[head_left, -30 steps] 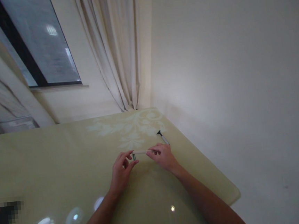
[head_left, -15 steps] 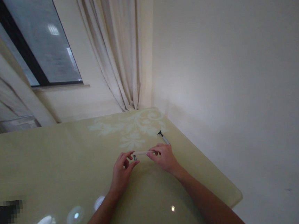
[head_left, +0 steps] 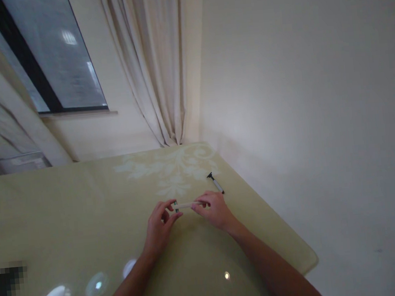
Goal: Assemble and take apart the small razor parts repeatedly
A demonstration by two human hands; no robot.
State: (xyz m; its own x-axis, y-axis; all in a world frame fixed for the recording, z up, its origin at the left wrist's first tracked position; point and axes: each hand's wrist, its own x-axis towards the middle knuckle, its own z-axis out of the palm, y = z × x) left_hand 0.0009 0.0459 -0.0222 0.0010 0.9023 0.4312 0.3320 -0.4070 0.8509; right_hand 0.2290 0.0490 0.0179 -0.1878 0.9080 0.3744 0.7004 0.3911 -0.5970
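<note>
My left hand (head_left: 160, 222) pinches a small dark, greenish piece (head_left: 176, 207), which looks like a razor head, between thumb and fingertips. Closed around a thin pale razor handle (head_left: 186, 205), my right hand (head_left: 215, 209) keeps it roughly level. The handle's left end meets the middle of the head, so the two form a T; whether they are locked together I cannot tell. Beyond my right hand lies another razor (head_left: 216, 183), with a black head and a grey handle, on the table.
The glossy yellow-green table (head_left: 85, 213) has a pale floral pattern and reflects ceiling lights. A white wall (head_left: 301, 111) runs along its right edge. Curtains (head_left: 156, 68) and a dark-framed window (head_left: 54, 54) stand behind. A pixelated dark patch covers the lower left.
The pale handle's end has shifted down to the middle of the razor head, which now shows above and below it. Both hands stay nearly in place.
</note>
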